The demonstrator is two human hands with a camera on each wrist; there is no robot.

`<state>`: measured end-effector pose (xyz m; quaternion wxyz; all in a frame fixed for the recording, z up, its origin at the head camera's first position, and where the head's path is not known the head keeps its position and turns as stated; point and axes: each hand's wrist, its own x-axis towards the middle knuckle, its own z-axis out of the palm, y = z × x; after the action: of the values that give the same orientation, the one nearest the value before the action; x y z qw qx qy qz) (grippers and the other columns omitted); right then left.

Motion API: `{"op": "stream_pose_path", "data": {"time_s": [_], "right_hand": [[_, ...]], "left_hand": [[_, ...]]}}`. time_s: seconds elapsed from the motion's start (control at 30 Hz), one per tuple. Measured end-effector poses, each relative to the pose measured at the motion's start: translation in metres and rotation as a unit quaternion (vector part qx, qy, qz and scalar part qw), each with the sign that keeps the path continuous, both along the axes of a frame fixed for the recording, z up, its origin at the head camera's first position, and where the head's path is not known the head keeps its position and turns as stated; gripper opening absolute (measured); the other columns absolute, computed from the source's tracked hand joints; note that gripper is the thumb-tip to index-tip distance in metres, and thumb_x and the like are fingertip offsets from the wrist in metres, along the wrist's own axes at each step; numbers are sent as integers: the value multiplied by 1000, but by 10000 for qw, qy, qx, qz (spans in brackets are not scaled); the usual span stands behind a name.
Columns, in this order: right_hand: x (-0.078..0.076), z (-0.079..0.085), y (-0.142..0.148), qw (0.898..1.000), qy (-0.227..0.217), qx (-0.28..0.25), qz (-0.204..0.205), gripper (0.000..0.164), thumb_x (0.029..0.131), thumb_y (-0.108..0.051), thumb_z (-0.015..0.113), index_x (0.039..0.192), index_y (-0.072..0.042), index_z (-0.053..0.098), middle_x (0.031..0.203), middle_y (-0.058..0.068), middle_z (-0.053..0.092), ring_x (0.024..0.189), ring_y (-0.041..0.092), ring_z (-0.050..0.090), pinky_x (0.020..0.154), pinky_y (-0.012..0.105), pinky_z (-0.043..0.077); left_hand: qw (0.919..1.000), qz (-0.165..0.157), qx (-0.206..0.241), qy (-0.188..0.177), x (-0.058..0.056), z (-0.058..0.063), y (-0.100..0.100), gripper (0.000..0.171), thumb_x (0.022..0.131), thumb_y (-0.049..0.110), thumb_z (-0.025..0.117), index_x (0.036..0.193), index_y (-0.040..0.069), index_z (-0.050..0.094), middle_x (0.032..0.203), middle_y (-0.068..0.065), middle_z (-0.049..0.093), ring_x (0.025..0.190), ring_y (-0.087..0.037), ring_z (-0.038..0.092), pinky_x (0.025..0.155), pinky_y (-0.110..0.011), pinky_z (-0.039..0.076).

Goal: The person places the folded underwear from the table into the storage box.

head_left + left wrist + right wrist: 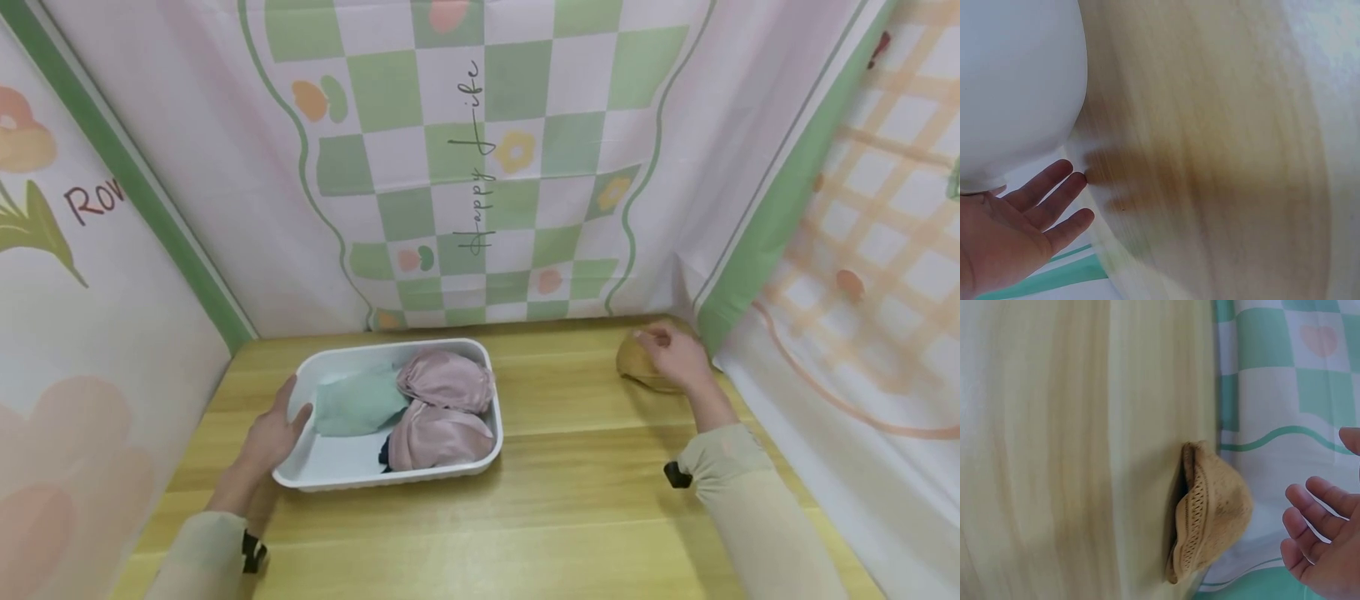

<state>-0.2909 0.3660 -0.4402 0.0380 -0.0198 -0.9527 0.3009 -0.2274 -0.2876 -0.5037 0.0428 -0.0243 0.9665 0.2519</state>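
Note:
At the left end of a white plastic tray (pixel 330 477), my left hand (pixel 272 437) has its thumb over the rim. Below that rim, the left wrist view shows the fingers (pixel 1054 187) loosely stretched along the outside. Inside the tray lie a folded pink satin bra (pixel 442 437) and a mint-green cloth piece (pixel 360 402). A dark bit peeks out under the pink bra. My right hand (pixel 678 360) is over a folded tan bra (pixel 1216 515) with a perforated trim. In the right wrist view, its bent, spread fingers are apart from the tan bra.
The wooden table (pixel 555 517) carries the tray at left and the tan bra at the back right. A checked curtain (pixel 517 92) hangs along the back edge, with printed cloth walls at the left (pixel 97 350) and right (pixel 862 275).

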Motion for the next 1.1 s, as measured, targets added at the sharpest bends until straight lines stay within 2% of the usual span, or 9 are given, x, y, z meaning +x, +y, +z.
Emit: {"op": "stream_pose_path", "data": {"time_s": [0.27,0.5,0.73,0.9,1.1], "right_hand": [[-5,-13,9,9996,-211,174,-118,82,100,-64,37,144,5,42,134,34,55,118,51,56,97,62,46],[-10,-22,16,9988,-349,212,-254,82,100,-63,39,147,4,40,136,33,55,120,51,55,99,64,44],[-15,-32,23,9978,-365,376,-411,86,98,-63,42,149,6,34,141,39,46,125,59,44,104,70,37],[-19,-39,24,9932,-562,847,-564,99,93,-67,49,150,12,26,147,46,29,131,65,29,108,74,28],[-24,-45,20,9858,-863,1216,-778,117,84,-76,54,146,19,26,143,52,25,128,68,28,106,76,27]], "left_hand": [[10000,18,-28,-60,0,1,0,78,106,53,27,160,8,-8,142,-44,40,116,-61,55,88,-62,55],[10000,43,-9,-57,1,0,0,78,106,53,27,160,8,-6,144,-44,39,121,-61,51,95,-65,51],[10000,26,65,-66,-1,-3,-1,78,106,52,29,160,10,-8,143,-44,40,117,-60,55,88,-61,56],[10000,30,87,-11,-2,-5,-2,77,106,52,29,161,11,-8,142,-44,41,115,-60,56,87,-60,56],[9999,61,93,33,-4,-6,-3,77,106,51,30,161,11,-6,143,-43,41,117,-60,55,89,-61,55]]}}
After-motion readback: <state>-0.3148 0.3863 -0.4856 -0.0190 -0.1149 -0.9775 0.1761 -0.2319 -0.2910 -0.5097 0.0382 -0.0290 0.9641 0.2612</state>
